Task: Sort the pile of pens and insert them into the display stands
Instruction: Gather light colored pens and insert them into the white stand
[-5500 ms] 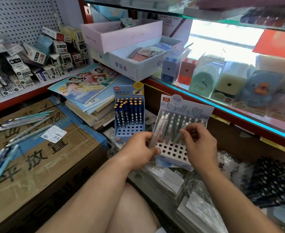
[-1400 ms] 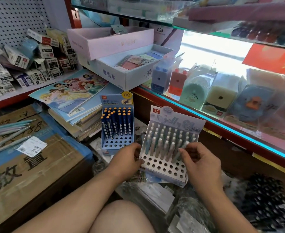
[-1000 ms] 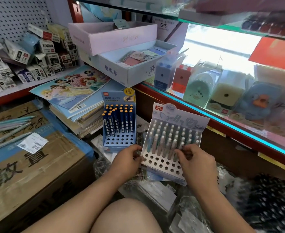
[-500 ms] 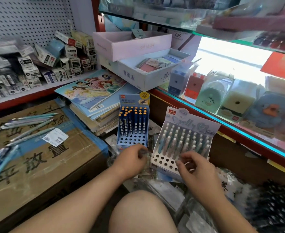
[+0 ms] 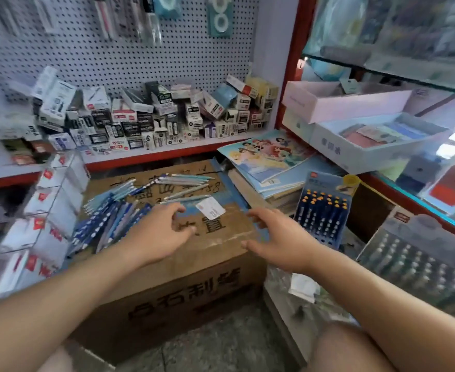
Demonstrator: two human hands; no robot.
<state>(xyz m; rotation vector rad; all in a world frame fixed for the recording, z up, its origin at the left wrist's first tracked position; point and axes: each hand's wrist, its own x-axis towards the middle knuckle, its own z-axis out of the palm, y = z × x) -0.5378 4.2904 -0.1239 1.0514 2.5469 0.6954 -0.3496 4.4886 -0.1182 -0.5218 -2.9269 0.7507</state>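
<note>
A pile of blue and pale pens (image 5: 113, 213) lies on the top of a brown cardboard box (image 5: 183, 299), and a few more pale pens (image 5: 183, 181) lie farther back. My left hand (image 5: 156, 234) hovers over the box just right of the pile, fingers spread, holding nothing. My right hand (image 5: 277, 237) is above the box's right edge, also with its fingers apart and nothing in it. To the right stands the blue display stand (image 5: 324, 208) with dark blue pens, and the white display stand (image 5: 419, 261) with pale pens sits at the far right, blurred.
A white label (image 5: 211, 208) lies on the box between my hands. Stacked colouring books (image 5: 269, 159) rest behind the blue stand. Small boxes (image 5: 151, 122) crowd the shelf under the pegboard. White cartons (image 5: 41, 221) stand left of the pile. A glass counter (image 5: 435, 189) runs along the right.
Both hands have left the white display stand and swung left over the cardboard box. The view has turned left with them, bringing the pen pile to the middle.
</note>
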